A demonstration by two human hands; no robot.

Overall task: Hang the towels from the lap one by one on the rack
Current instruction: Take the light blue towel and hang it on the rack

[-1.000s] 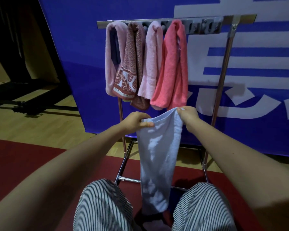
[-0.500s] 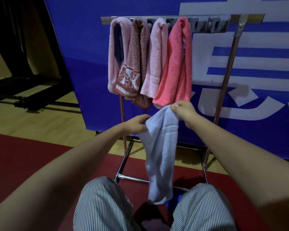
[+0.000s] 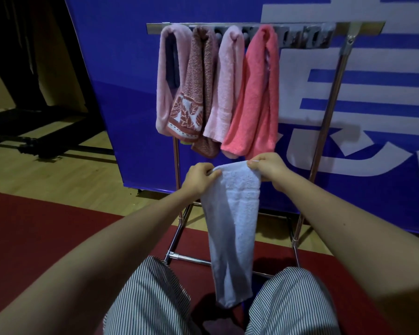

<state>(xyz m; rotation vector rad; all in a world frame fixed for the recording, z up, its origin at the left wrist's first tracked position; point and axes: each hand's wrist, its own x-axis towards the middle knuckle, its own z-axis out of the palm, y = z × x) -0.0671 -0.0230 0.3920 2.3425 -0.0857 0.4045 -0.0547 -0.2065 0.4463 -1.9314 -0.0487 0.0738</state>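
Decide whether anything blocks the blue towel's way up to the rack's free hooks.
Nothing visible does. Left hand and right hand hold the pale blue towel below the coral towel; free hooks lie further right, open air between.

View: one wide-angle camera, worn on my head.
Facing: forward and down, along my forearms toward the rack (image 3: 363,26) and the blue banner (image 3: 121,93) behind it.
Near: my striped knees (image 3: 150,298) at the bottom edge.
Centre: my left hand (image 3: 200,180) and right hand (image 3: 267,166), pinching the pale blue towel (image 3: 232,226), just before the rack.
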